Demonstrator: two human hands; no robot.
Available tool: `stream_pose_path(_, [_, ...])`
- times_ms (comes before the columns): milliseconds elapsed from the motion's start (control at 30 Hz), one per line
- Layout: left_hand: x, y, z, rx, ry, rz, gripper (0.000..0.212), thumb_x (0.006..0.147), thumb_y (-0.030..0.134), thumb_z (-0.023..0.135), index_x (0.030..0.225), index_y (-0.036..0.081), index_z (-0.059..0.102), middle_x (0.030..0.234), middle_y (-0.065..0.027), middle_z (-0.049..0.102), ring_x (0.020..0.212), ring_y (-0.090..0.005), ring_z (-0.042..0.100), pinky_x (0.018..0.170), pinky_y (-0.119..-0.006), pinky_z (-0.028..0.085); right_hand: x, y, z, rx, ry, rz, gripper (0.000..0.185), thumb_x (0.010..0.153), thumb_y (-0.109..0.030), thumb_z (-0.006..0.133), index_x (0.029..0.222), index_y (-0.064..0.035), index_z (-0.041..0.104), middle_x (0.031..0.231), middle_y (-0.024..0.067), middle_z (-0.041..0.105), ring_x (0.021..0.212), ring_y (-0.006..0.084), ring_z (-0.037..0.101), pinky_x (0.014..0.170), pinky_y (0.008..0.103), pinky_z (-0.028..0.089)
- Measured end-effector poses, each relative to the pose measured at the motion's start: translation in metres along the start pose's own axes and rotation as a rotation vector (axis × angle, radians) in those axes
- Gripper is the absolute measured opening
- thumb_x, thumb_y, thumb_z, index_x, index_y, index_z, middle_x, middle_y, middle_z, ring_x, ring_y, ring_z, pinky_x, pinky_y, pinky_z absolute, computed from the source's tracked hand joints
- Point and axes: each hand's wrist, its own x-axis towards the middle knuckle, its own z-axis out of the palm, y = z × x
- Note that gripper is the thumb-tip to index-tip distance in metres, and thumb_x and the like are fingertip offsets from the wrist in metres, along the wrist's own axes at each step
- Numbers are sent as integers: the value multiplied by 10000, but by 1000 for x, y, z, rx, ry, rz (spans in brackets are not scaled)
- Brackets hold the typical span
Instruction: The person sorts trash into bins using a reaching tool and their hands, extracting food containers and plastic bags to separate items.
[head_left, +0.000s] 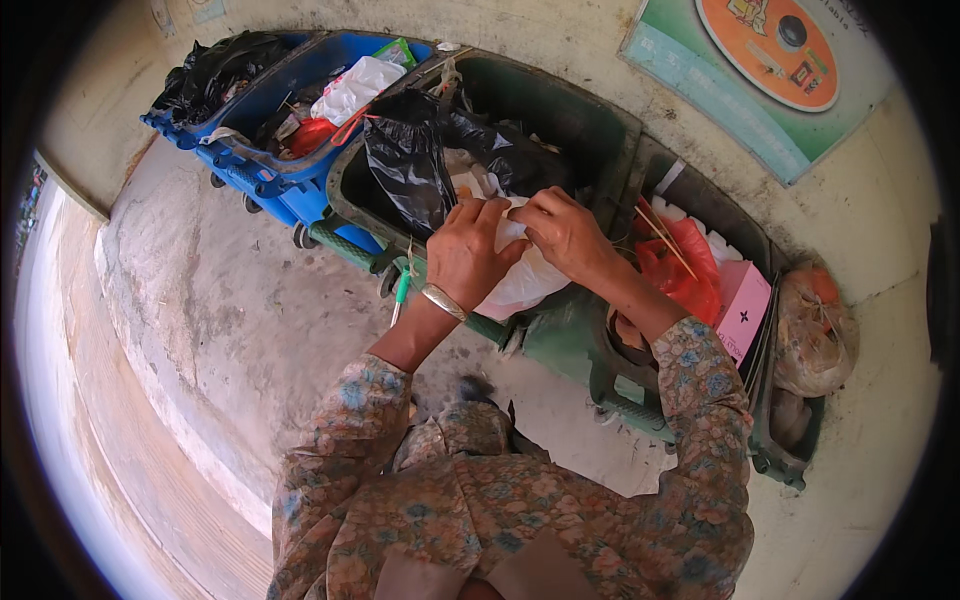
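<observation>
My left hand (469, 251), with a silver bracelet at the wrist, and my right hand (559, 232) grip the top of a white translucent plastic bag (529, 279) between them. The bag hangs at the near edge of an open green wheeled bin (615, 112). Just behind my hands, black plastic bags (409, 161) and other rubbish lie in that bin. The fingertips are close together, and the bag's gathered top is partly hidden by them. What the bag contains cannot be told.
Blue wheeled bins (259, 184) stand at left. At right, another bin holds a red plastic bag (694, 262), wooden sticks (667, 236) and a pink box (742, 307). A filled clear bag (814, 334) rests on the far-right bin. A green-handled tool (403, 286) stands beside the bins; a wall runs behind.
</observation>
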Motion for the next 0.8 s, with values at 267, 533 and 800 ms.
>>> stream_pose_path(267, [-41, -5, 21, -73, -51, 66, 200, 687, 39, 683, 878, 66, 632, 809, -93, 612, 744, -289, 612, 646, -371, 511, -63, -9, -15, -153, -66, 134, 277, 666, -2, 666, 914, -50, 553, 852, 95, 500, 840, 274, 546, 721, 355, 500])
stream_pose_path(533, [-55, -5, 10, -29, 37, -155, 282, 728, -24, 562, 1001, 45, 586, 851, -129, 616, 734, -322, 613, 650, -374, 506, -61, -34, -5, -156, 67, 349, 335, 671, 59, 617, 974, -48, 523, 940, 108, 503, 911, 284, 542, 733, 383, 513])
stream_pose_path(800, [-55, -7, -3, -358, 42, -368, 294, 794, -19, 582, 1081, 41, 562, 813, -81, 623, 690, -161, 596, 629, -275, 489, -56, 1, 17, 249, 404, 512, 246, 737, 68, 511, 965, -6, 565, 890, 148, 588, 852, 310, 600, 772, 369, 478])
